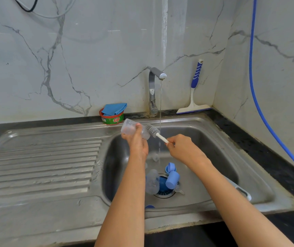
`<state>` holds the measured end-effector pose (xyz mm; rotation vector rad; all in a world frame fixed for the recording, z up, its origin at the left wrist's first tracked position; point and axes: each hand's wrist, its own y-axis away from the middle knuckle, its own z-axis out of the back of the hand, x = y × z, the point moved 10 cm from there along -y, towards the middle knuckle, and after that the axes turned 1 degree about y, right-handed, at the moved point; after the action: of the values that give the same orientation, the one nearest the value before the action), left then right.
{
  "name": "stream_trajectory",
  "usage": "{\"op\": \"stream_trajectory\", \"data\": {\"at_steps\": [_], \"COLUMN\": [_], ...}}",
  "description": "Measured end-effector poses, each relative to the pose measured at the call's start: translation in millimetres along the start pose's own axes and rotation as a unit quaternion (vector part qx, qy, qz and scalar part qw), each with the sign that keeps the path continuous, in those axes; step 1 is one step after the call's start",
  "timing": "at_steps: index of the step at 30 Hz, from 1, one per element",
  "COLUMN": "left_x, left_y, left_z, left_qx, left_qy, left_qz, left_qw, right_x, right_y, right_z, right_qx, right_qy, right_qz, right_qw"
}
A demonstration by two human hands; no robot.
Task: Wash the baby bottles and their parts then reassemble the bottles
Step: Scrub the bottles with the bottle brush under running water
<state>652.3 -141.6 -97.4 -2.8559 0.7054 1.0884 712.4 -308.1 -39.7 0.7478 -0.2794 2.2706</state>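
Observation:
My left hand (137, 142) grips a clear baby bottle (130, 129) held sideways over the sink basin (205, 150), its mouth facing right. My right hand (180, 146) holds the white handle of a bottle brush (154, 131), whose grey bristle head sits just at the bottle's mouth. A thin stream of water runs from the tap (154, 90) right beside the brush. On the basin floor lie a second clear bottle (152, 181), a blue cap (172, 180), a blue ring (170, 167) and a clear teat (178, 189) around the blue drain strainer (162, 186).
A ribbed steel drainboard (41, 168) lies to the left of the basin. A green dish-soap tub (112, 117) with a blue cloth on it stands behind the sink. A blue-handled squeegee (195, 91) leans in the back corner. A blue hose (260, 104) hangs down the right wall.

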Motion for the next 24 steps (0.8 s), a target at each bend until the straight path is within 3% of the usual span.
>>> {"op": "stream_trajectory", "data": {"at_steps": [4, 12, 15, 21, 24], "left_x": [-3, 2, -1, 3, 8], "left_y": [-3, 10, 8, 1, 3], "left_z": [8, -26, -22, 17, 20], "left_qx": [-0.015, 0.134, 0.105, -0.056, -0.065], "left_qy": [0.057, -0.038, -0.015, -0.007, -0.009], "left_qz": [-0.005, -0.006, -0.005, -0.003, 0.015], "left_qw": [0.998, 0.990, 0.994, 0.998, 0.998], "right_x": [5, -9, -6, 0, 0], "right_y": [0, -4, -2, -3, -4], "right_z": [-6, 10, 8, -7, -8], "right_qx": [-0.011, -0.053, -0.040, -0.018, -0.034], "right_qy": [0.014, -0.008, -0.016, 0.030, 0.046], "right_qz": [0.006, -0.012, 0.001, 0.006, -0.004], "right_qw": [1.000, 0.998, 0.999, 0.999, 0.998]}}
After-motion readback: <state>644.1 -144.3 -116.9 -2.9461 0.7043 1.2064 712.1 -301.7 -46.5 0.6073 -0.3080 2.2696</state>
